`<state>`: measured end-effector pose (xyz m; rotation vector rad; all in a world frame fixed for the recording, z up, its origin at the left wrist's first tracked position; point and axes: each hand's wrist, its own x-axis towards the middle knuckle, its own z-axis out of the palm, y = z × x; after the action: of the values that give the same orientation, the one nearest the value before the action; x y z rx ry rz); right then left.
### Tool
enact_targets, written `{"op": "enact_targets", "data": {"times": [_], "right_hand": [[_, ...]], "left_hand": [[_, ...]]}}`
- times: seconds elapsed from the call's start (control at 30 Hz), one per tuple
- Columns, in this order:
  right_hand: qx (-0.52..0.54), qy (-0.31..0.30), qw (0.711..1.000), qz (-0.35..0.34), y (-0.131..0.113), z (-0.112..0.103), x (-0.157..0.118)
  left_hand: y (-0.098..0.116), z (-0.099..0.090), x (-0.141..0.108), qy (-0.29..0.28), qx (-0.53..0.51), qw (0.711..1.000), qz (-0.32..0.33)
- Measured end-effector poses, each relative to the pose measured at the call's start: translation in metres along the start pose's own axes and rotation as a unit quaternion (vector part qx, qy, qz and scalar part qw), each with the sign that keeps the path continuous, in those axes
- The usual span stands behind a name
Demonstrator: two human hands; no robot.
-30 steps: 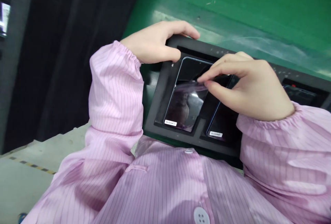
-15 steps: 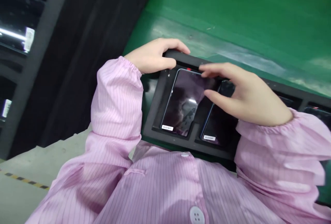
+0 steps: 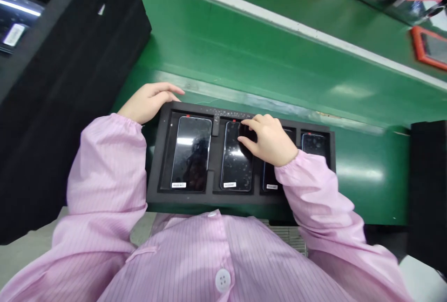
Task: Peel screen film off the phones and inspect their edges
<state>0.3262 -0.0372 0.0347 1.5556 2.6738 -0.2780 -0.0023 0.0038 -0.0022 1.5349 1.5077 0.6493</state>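
A black foam tray [image 3: 181,198] with phones in its compartments lies in front of me. My left hand [image 3: 148,102] is at the tray's far left corner, fingers stretched out and holding nothing. The leftmost phone [image 3: 190,157] lies screen up, with a white label at its near end and a red tab at its far end. My right hand [image 3: 270,139] is over the right side of the second phone [image 3: 235,167], thumb and index finger apart. Whether the fingertips touch that phone is unclear. My right hand and sleeve partly cover a third phone [image 3: 269,174].
Farther right in the tray is another phone [image 3: 314,144]. Stacked black foam trays [image 3: 80,74] stand on the left, and a black block [image 3: 428,185] on the right. The bench [image 3: 370,185] is green. A red-framed object [image 3: 431,48] sits at the far right.
The view has shifted, showing more of the bench and tray. My right hand has moved from between the first two phones to the second phone. My left hand stays at the tray's corner.
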Motion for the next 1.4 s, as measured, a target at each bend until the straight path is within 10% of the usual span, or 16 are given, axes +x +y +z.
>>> {"op": "enact_targets", "data": {"times": [0.53, 1.07, 1.4], "right_hand": [[0.172, 0.062, 0.983, -0.016, -0.003, 0.019, 0.008], [0.399, -0.042, 0.906, -0.136, 0.051, -0.012, -0.003], [0.354, 0.016, 0.93, -0.101, 0.043, -0.02, -0.015]], "left_hand": [[0.002, 0.004, -0.003, -0.012, 0.04, 0.999, -0.006], [0.004, -0.002, -0.006, -0.042, 0.051, 0.998, -0.002], [0.004, -0.003, -0.005, -0.05, 0.062, 0.997, 0.004]]}}
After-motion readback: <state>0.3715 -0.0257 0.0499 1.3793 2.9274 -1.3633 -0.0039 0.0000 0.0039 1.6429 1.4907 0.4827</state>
